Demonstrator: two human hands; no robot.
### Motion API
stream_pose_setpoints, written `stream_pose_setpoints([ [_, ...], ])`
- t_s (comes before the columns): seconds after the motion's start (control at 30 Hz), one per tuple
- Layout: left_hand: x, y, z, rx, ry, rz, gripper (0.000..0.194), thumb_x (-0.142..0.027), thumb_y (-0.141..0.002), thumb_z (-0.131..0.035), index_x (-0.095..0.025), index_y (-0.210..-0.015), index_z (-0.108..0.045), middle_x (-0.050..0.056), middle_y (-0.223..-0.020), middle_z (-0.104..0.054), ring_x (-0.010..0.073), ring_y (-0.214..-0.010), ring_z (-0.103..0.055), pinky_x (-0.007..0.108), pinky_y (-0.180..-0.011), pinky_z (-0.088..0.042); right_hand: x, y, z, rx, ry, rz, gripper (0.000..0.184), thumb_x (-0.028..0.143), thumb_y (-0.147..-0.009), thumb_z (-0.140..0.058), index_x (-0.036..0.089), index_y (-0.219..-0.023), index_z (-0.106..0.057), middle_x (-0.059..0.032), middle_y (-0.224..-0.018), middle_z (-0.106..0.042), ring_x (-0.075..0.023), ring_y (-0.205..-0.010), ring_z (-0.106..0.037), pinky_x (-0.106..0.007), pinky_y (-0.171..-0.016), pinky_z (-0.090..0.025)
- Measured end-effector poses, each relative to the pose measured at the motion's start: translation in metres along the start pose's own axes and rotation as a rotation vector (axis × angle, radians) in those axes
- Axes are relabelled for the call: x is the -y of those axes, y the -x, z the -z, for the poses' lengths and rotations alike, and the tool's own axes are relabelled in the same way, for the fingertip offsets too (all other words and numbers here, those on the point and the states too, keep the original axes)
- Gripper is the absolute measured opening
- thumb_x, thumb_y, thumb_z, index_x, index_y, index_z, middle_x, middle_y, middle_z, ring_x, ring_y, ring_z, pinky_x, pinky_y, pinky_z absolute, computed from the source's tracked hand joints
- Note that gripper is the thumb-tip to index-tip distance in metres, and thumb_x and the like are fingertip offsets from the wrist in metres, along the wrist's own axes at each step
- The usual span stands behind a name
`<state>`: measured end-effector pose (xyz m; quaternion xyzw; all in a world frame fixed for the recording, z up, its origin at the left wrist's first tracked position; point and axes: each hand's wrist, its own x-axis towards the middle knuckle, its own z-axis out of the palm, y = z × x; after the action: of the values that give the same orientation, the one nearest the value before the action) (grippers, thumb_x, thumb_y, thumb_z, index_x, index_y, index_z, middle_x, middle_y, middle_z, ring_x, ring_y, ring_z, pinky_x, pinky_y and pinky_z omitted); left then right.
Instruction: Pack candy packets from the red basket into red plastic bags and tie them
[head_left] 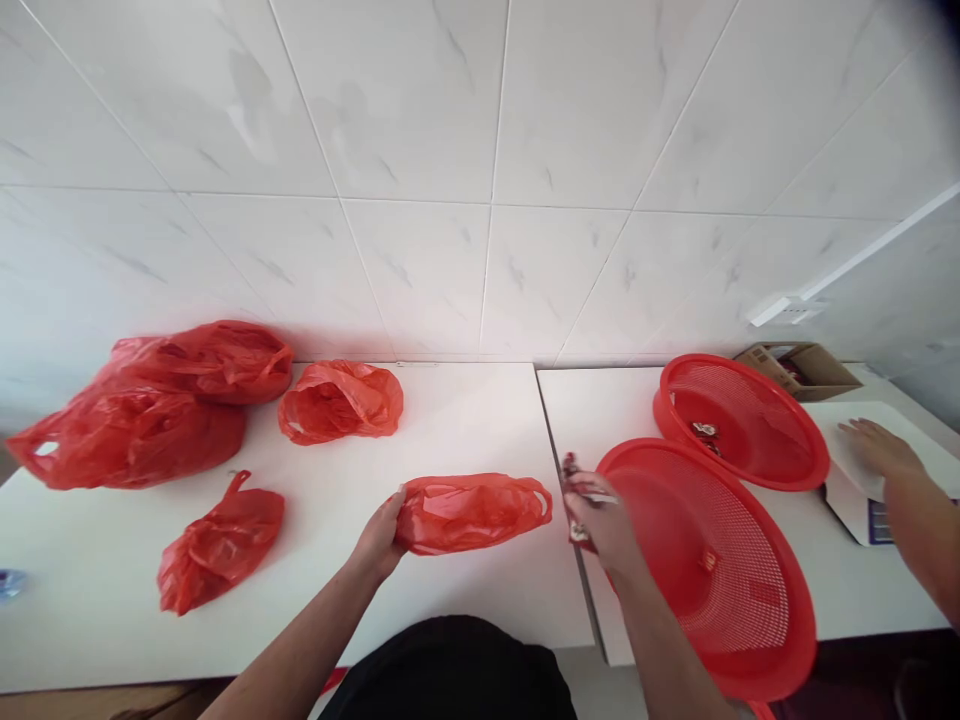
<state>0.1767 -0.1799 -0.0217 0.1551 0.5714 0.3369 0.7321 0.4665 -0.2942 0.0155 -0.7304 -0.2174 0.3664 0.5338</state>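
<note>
My left hand [382, 538] grips the left rim of a red plastic bag [472, 515], which lies on the white table with its mouth opened upward. In my right hand [606, 515] are small dark red and white wrapped packets [579, 528], held just right of the bag and over the gap between the tables. The packets' exact kind is not clear. Beside that hand a large red basket [799, 630] leans toward me, with a small red packet [709, 560] in it. Behind it stands a second red basket [814, 445] holding a few wrapped packets [705, 432].
Full red bags [150, 420] lie at the far left, with a knotted red bag [225, 540] nearer me and an open red bag [341, 402] by the wall. At right, another person's hand [877, 447] rests on a white scale [851, 490]; a cardboard box [829, 375] stands behind.
</note>
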Motion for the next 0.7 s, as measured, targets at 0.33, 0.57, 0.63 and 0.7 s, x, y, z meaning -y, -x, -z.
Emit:
stream_pose_setpoints([
  [0.33, 0.009, 0.002, 0.001, 0.198, -0.082, 0.031, 0.039, -0.050, -0.078, -0.066, -0.017, -0.100, -0.064, 0.007, -0.093, -0.072, 0.0177, -0.073, -0.068, 0.028, -0.063, -0.054, -0.024, 0.029, -0.125, 0.429, -0.438, -0.520, 0.023, 0.037, -0.065, -0.068, 0.021, -0.071, -0.052, 0.0047, -0.053, -0.055, -0.0112, -0.049, -0.052, -0.023, -0.048, -0.044],
  [0.57, 0.005, 0.005, 0.003, 0.201, -0.078, 0.033, 0.043, -0.051, -0.075, -0.069, -0.016, -0.100, -0.064, 0.006, -0.085, -0.072, 0.0190, -0.071, -0.067, 0.028, -0.064, -0.053, -0.020, 0.020, -0.068, 0.322, -0.239, -0.211, 0.040, 0.042, -0.074, -0.066, 0.023, -0.108, -0.059, -0.0086, -0.120, -0.062, -0.0227, -0.103, -0.062, -0.032, -0.076, -0.053],
  [0.63, 0.002, 0.003, 0.005, 0.201, -0.076, 0.031, 0.040, -0.049, -0.074, -0.071, -0.017, -0.098, -0.064, 0.005, -0.083, -0.072, 0.0187, -0.070, -0.067, 0.028, -0.064, -0.053, -0.027, 0.003, -0.024, 0.093, -0.045, -0.123, 0.037, 0.046, -0.080, -0.055, 0.019, -0.105, -0.060, -0.0111, -0.112, -0.065, -0.0233, -0.097, -0.064, -0.032, -0.074, -0.053],
  [0.7, 0.001, 0.001, 0.007, 0.228, -0.081, 0.020, 0.037, -0.046, -0.073, -0.074, -0.018, -0.097, -0.064, 0.004, -0.085, -0.072, 0.0180, -0.071, -0.067, 0.027, -0.064, -0.053, -0.037, -0.016, 0.026, -0.189, 0.268, -0.004, 0.036, 0.044, -0.084, -0.046, 0.020, -0.108, -0.060, -0.0105, -0.110, -0.066, -0.0225, -0.098, -0.064, -0.031, -0.076, -0.052],
])
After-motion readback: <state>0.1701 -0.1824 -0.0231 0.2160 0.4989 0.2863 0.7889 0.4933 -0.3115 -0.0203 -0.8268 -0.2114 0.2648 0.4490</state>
